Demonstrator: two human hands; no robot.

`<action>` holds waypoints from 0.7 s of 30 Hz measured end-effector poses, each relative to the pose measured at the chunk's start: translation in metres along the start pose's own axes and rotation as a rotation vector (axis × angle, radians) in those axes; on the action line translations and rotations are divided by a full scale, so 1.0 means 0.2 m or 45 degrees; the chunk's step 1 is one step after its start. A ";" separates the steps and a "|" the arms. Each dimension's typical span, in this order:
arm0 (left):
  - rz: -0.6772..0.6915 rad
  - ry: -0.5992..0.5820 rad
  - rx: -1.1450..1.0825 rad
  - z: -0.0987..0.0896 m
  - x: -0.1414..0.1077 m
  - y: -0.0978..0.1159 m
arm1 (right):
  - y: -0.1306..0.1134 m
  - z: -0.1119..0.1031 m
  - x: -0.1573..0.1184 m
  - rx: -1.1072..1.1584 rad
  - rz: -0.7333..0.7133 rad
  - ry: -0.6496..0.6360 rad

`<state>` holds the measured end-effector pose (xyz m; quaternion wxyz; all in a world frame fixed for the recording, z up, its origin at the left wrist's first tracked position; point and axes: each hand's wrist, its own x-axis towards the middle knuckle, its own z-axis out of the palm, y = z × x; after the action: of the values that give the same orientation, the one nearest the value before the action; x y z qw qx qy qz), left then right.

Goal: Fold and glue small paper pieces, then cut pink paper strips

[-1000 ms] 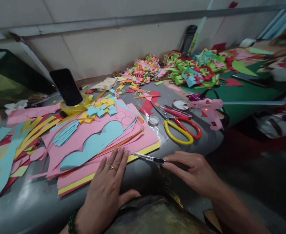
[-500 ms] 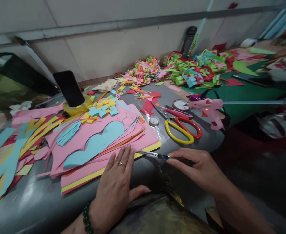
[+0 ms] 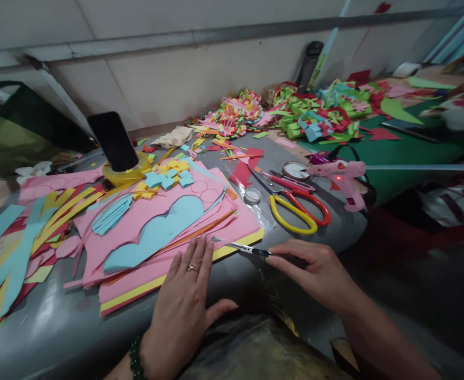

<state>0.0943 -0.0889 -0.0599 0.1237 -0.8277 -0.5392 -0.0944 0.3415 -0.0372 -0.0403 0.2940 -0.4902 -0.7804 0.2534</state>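
My left hand [image 3: 186, 287] lies flat on the front edge of a stack of pink paper [image 3: 247, 220], fingers stretched out and thumb apart. In my right hand [image 3: 311, 269] is a utility knife [image 3: 257, 252], gripped by its dark handle. Its blade points left over the front edge of the stack, close to my left fingertips; whether it touches the paper I cannot tell. Yellow and red sheets show beneath the pink ones. On top rest a light-blue paper piece [image 3: 168, 224] with a curved outline, blue strips [image 3: 112, 214] and small folded blue and yellow pieces [image 3: 168, 177].
Scissors [image 3: 295, 214] with yellow and red handles lie right of the stack, near a tape roll [image 3: 252, 196] and a pink glue gun [image 3: 342, 179]. A phone [image 3: 113, 140] leans in a yellow holder. Colourful paper crafts [image 3: 235, 113] pile along the wall. Paper strips [image 3: 21, 253] spread left.
The knife and my right hand have shifted slightly left, and more of the blade shows over the pink paper. My left hand has slid a little left.
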 end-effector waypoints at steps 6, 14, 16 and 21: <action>-0.024 -0.029 -0.009 -0.01 0.02 0.02 | -0.01 0.00 -0.01 0.022 0.022 0.004; -0.065 -0.059 0.000 -0.02 0.02 0.04 | -0.01 -0.01 -0.02 0.011 0.030 -0.022; -0.076 -0.062 0.002 -0.01 0.02 0.04 | -0.01 -0.01 -0.02 0.013 0.030 -0.024; -0.077 -0.077 -0.008 -0.01 0.02 0.04 | -0.02 -0.02 -0.02 0.025 0.035 -0.037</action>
<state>0.1040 -0.0894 -0.0571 0.1017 -0.8138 -0.5672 -0.0748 0.3431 -0.0415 -0.0363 0.2840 -0.4942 -0.7754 0.2720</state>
